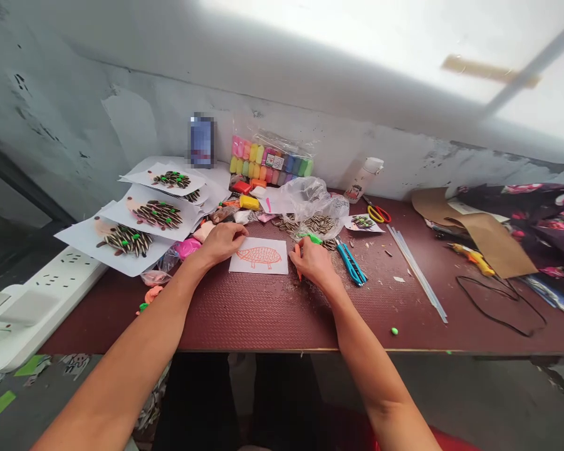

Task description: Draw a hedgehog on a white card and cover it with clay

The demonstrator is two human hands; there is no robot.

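A small white card (258, 268) lies flat on the dark red table, with a hedgehog-like animal drawn on it in orange lines. My left hand (222, 243) rests at the card's upper left corner, fingers bent and drawn together; what they hold, if anything, is hidden. To the right of the card, my right hand (314, 260) is closed around a slim orange pen (297, 262), partly covered by the fingers. Just beyond that hand are a bit of green clay (315, 238) and a pile of striped sunflower seeds (313, 223). A blue utility knife (351, 263) lies beside it.
Sheets with seed-covered hedgehogs (157, 214) are stacked at left, near a white power strip (70, 275). Behind are coloured clay packs (272, 160) and a white bottle (363, 178). Rightward lie scissors (378, 213), glue sticks (418, 274) and a corded yellow glue gun (477, 258).
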